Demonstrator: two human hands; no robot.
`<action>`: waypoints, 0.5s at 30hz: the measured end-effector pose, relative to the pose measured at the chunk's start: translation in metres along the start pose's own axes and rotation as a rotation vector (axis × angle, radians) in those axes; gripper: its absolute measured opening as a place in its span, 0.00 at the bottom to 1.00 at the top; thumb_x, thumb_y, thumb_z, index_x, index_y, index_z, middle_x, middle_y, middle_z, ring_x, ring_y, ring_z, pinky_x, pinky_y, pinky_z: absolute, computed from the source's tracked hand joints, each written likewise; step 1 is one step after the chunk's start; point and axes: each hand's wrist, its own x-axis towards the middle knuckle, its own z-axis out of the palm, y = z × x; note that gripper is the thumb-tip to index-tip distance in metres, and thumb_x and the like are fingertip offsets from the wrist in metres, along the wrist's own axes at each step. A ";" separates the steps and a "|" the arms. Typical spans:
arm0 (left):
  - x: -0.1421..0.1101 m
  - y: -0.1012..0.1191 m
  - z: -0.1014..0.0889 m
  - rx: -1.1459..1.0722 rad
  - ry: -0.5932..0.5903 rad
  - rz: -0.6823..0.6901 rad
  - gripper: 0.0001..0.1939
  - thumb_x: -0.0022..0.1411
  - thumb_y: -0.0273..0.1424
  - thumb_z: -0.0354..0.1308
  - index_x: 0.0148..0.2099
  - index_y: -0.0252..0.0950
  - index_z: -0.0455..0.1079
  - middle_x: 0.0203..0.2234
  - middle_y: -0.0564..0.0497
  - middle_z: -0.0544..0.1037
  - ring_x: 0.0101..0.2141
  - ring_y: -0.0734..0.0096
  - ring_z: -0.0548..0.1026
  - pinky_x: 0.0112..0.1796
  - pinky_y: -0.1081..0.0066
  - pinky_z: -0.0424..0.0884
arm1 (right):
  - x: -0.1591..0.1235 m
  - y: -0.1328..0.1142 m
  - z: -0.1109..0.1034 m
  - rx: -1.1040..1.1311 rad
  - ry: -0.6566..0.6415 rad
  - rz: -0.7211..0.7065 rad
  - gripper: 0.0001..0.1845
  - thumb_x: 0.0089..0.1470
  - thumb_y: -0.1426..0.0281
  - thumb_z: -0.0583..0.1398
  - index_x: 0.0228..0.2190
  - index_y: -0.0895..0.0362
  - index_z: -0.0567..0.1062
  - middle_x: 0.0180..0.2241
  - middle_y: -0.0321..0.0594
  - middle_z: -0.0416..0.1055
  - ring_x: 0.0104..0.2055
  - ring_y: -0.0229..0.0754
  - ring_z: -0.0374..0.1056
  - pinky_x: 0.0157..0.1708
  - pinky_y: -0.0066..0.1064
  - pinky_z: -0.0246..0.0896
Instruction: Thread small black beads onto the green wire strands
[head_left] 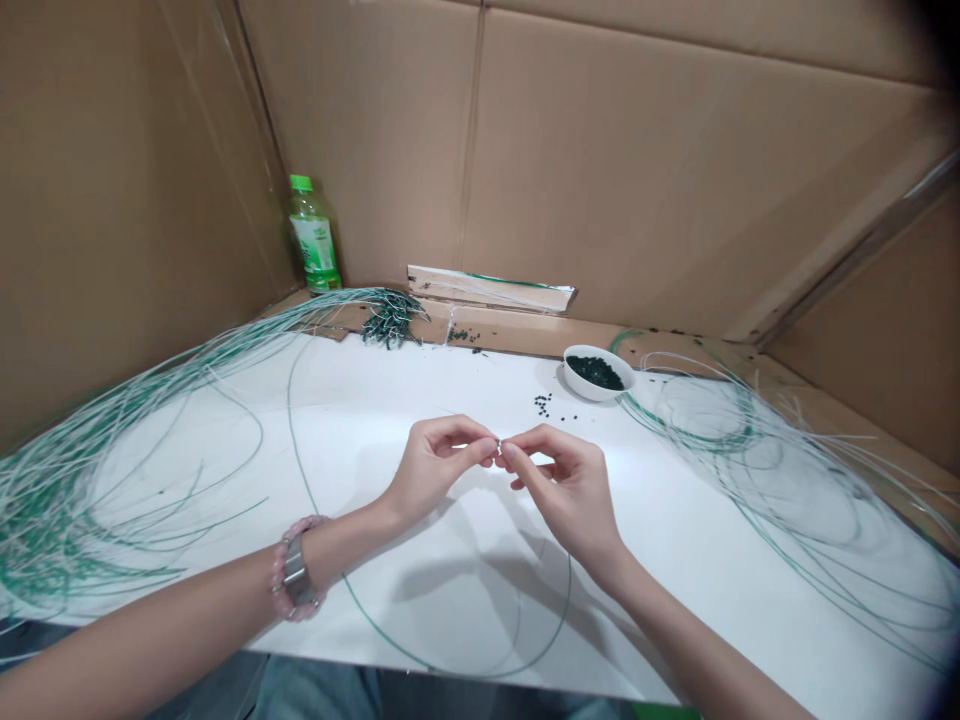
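Note:
My left hand and my right hand meet above the middle of the white tabletop, thumbs and forefingers pinched with the tips nearly touching. A tiny dark piece shows between the fingertips, mostly covered by them. One thin green wire curves in a wide loop across the tabletop, passes under my left forearm and rises out of sight behind my right hand. Its end is hidden in the fingers. Beyond my right hand, a white bowl holds many small dark pieces; several loose ones lie beside it.
Green and white wires spread along the left, their dark-tipped ends bunched at the back. More coiled wires lie at the right. A green-capped bottle stands in the back left corner. Cardboard walls enclose the white tabletop.

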 end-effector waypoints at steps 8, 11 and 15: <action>0.000 0.000 0.000 0.035 0.000 -0.001 0.03 0.53 0.26 0.62 0.27 0.33 0.74 0.22 0.54 0.76 0.26 0.80 0.74 0.29 0.81 0.71 | 0.000 0.005 -0.005 -0.162 -0.027 -0.100 0.07 0.53 0.70 0.59 0.26 0.57 0.76 0.25 0.37 0.76 0.27 0.37 0.72 0.23 0.23 0.67; -0.001 0.000 -0.002 0.085 -0.001 0.011 0.03 0.53 0.27 0.62 0.28 0.33 0.74 0.22 0.53 0.76 0.26 0.79 0.73 0.29 0.81 0.71 | 0.002 0.007 -0.009 -0.311 -0.038 -0.278 0.06 0.54 0.73 0.59 0.27 0.56 0.76 0.26 0.35 0.77 0.26 0.34 0.71 0.24 0.22 0.65; -0.002 -0.001 -0.003 0.170 -0.017 0.033 0.03 0.53 0.27 0.62 0.29 0.33 0.74 0.25 0.51 0.77 0.28 0.77 0.74 0.30 0.79 0.71 | 0.003 0.010 -0.014 -0.454 -0.050 -0.441 0.06 0.54 0.75 0.58 0.28 0.56 0.76 0.27 0.34 0.78 0.25 0.34 0.71 0.23 0.22 0.62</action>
